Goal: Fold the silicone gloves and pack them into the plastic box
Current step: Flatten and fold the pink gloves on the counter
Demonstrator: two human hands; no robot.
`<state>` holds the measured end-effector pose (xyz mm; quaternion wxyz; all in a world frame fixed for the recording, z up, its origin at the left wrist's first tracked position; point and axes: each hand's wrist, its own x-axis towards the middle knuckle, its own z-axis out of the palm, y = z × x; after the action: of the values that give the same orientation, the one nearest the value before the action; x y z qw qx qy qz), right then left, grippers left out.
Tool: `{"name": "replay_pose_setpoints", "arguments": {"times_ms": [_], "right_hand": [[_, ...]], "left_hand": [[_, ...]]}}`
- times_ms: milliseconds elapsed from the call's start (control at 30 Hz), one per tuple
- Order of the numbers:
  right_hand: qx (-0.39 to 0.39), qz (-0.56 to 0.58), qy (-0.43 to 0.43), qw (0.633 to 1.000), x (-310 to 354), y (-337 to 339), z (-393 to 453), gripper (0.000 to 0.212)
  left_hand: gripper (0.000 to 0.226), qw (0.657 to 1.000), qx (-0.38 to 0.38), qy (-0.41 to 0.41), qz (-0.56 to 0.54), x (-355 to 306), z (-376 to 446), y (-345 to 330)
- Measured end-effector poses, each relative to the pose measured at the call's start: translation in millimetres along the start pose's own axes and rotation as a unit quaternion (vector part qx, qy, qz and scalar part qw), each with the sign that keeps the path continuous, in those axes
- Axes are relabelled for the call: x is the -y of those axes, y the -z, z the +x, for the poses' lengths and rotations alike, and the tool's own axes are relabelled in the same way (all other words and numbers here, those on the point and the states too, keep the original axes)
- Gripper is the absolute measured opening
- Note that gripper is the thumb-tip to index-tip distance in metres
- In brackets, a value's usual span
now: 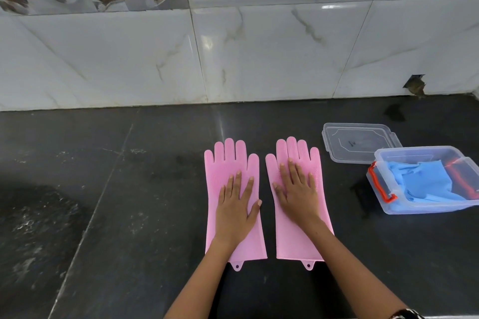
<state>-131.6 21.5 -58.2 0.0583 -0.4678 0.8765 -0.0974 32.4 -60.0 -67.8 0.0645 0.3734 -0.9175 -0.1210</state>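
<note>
Two pink silicone gloves lie flat, side by side but apart, on a dark stone countertop (pixel 129 215), fingers pointing to the marble-tiled wall (pixel 259 59). Left hand (pixel 237 204) rests palm-down, fingers straight and spread, on the left pink glove (pixel 228 160). Right hand (pixel 298 189) does the same on the right pink glove (pixel 295 238); neither hand grips anything. Each glove has a small hanging tab at the cuff end nearest the person. To the right, well apart from the gloves, sits an open clear plastic box with an orange-red latch (pixel 383 189); blue silicone gloves (pixel 425 181) already lie inside it. Its clear plastic lid (pixel 360 142) lies flat just behind the box, touching or nearly touching it.
</note>
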Motion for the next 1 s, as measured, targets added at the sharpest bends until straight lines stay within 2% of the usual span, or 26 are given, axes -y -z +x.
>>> {"name": "replay_pose_setpoints", "arguments": {"times_ms": [900, 1000], "right_hand": [[-0.003, 0.009, 0.0, 1.0, -2.7, -2.7, -6.5, 0.061], [-0.054, 0.065, -0.008, 0.996, -4.4, 7.7, -13.2, 0.052]], "left_hand": [[0.063, 1.0, -0.006, 0.009, -0.008, -2.0, -2.6, -0.4], [0.06, 0.999, 0.002, 0.015, -0.035, -6.1, -2.3, 5.6]]}}
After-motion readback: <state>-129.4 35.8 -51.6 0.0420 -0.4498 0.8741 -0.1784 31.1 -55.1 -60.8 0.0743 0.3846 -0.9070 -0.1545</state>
